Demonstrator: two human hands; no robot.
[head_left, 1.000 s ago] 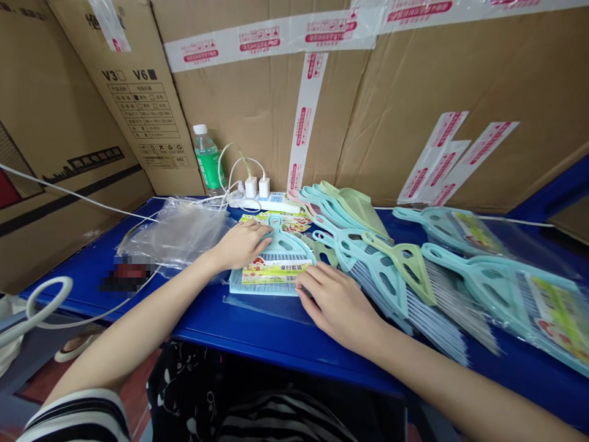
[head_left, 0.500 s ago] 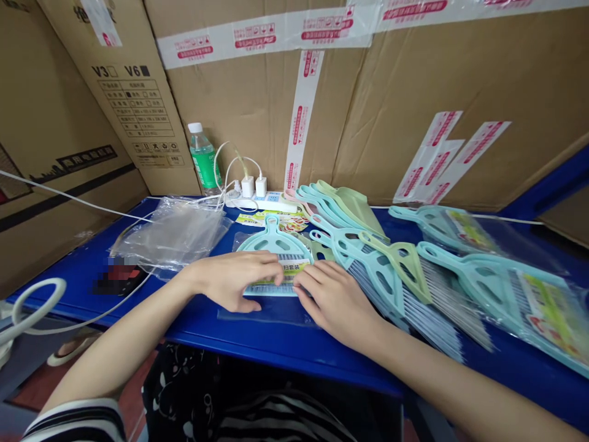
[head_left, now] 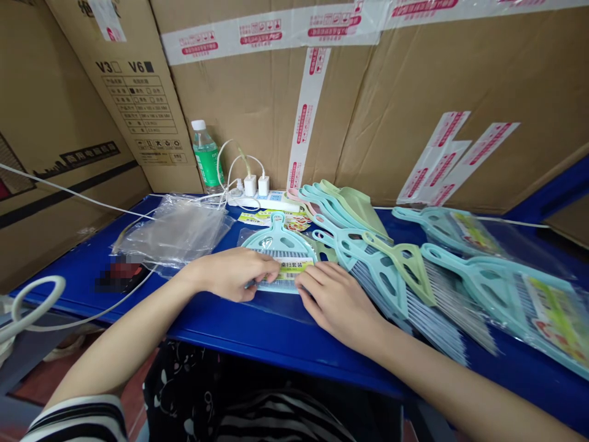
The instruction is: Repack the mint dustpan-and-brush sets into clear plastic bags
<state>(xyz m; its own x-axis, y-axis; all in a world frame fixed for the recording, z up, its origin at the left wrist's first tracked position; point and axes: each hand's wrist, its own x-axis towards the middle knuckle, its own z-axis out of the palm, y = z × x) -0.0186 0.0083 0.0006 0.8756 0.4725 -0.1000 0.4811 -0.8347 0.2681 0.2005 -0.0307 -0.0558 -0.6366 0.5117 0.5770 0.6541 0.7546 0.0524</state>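
Note:
A light blue dustpan with a grey-bristled brush and a yellow-green label lies on the blue table, handle pointing away, on or in a clear plastic bag. At its lower left corner, my left hand has its fingers curled and thumb drawn in, pinching what looks like the bag's edge. My right hand rests at the lower right corner, fingers bent and close together, fingertips on the edge of the dustpan or bag. What lies under the right fingertips is hidden.
Right of my hands lie loose brushes, with stacked dustpans behind and bagged sets farther right. Clear bags lie left. A bottle and power strip stand against the cardboard. A dark blurred object lies left.
My left thumb has drawn in toward the fingers, and the left hand has closed at the lower left corner. More of the label shows. My right hand has hardly moved. The view has shifted slightly.

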